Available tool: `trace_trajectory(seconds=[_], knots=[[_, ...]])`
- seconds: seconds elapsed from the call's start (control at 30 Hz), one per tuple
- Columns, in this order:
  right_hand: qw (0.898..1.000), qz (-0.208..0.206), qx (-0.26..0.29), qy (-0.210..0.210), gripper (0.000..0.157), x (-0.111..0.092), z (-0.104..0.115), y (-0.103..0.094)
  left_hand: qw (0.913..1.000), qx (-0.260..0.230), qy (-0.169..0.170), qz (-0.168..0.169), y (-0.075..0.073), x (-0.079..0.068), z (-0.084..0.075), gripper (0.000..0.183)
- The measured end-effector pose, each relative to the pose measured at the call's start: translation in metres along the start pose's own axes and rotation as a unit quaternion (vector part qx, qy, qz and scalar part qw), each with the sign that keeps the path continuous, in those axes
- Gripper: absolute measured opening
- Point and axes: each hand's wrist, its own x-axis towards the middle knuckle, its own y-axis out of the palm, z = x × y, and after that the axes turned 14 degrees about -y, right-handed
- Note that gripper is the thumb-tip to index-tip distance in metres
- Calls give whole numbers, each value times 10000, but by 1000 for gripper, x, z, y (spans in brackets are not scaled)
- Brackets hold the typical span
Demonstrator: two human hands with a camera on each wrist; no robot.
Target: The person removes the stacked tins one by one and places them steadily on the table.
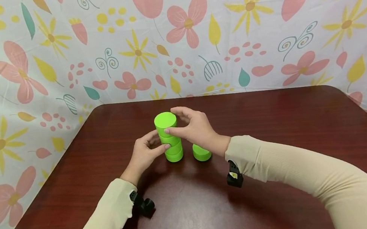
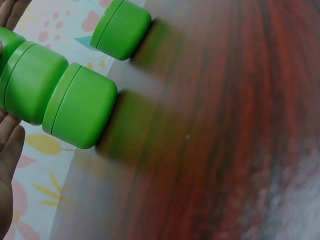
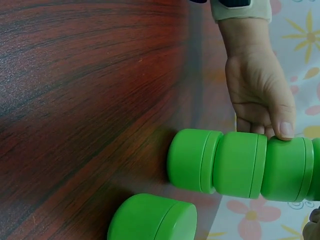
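Observation:
Several round green lidded jars stand one on another in an upright stack point(image 1: 174, 156) near the middle of the table. My left hand point(image 1: 143, 152) steadies the stack partway up, its thumb on the near side and its fingers behind. The right hand point(image 1: 199, 128) holds the top jar point(image 1: 165, 120) between thumb and fingers, at the top of the stack. In the right wrist view the left thumb point(image 3: 285, 129) lies against the third jar point(image 3: 286, 170) from the bottom. One more green jar point(image 1: 202, 154) stands apart on the table, just right of the stack, under the right forearm.
The dark reddish wood table point(image 1: 194, 211) reaches back to a hanging cloth point(image 1: 194, 64) printed with flowers and leaves. Small black cameras are strapped at both wrists, the left one point(image 1: 145, 205) low over the table.

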Motion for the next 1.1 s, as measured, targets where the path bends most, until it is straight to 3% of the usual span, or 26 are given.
trace_trajectory(seconds=[1.0,1.1], knots=[[10000,-54,-29,56,56,2,1,3,9999,56,77,49,-1,2,3,47],[9999,-91,-19,71,56,1,0,2,10000,29,57,67,-2,8,13,47]])
